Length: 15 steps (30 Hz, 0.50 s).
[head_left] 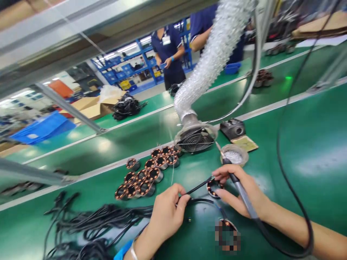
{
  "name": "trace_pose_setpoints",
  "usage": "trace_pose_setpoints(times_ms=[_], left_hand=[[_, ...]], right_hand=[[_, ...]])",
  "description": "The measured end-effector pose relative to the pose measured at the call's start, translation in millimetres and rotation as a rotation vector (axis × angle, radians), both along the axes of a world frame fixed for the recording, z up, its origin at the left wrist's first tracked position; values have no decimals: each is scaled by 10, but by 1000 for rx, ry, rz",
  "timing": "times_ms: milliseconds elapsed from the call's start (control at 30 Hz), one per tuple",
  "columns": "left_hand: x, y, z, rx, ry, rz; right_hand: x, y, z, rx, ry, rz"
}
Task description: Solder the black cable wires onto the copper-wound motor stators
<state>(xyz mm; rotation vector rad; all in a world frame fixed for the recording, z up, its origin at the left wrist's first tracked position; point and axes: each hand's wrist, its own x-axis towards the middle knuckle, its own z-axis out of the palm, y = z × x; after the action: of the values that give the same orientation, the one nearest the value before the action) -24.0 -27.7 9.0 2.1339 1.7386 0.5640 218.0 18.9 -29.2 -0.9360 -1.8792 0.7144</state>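
Left hand (169, 207), lower centre of the frame, and it's a tight pinch: thumb and fingertips closed on a thin black cable (199, 186), which slants up and right to the copper-wound ring (213, 188). Over to the right hand (248, 189), curled around the soldering iron (241, 193), whose handle lies across the palm; the thumb and index finger stand part-way apart at the ring, fingertips up by the cable's end. Whether they press on cable or ring, I cannot tell. The iron points up and left, its tip over the edge of the round dish (235, 155).

Just below the hands, a second ring (227, 236), partly pixelated, with a dark lead (200, 200) running from it towards the left hand. Lower left, a tangle of black cables (108, 218) sprawls across the green tabletop (298, 155). Left of centre, a cluster of copper-wound rings (148, 175), packed close, one sitting slightly apart. Above them hangs a round fan (196, 139) on a silvery duct (208, 57), with a dark block (232, 129) and a yellowish pad (245, 143) to its right. Top centre, a person in dark blue (172, 47) stands beyond the benches.
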Motion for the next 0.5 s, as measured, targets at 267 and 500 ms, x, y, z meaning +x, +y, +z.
trace_pose_setpoints(times_ms=[267,500], left_hand=[[-52,115,98,-188,19,-86],[182,394,163,-138,-248,-509]], right_hand=[[-185,-4,229,-25,124,77],[-285,32,279,24,180,137]])
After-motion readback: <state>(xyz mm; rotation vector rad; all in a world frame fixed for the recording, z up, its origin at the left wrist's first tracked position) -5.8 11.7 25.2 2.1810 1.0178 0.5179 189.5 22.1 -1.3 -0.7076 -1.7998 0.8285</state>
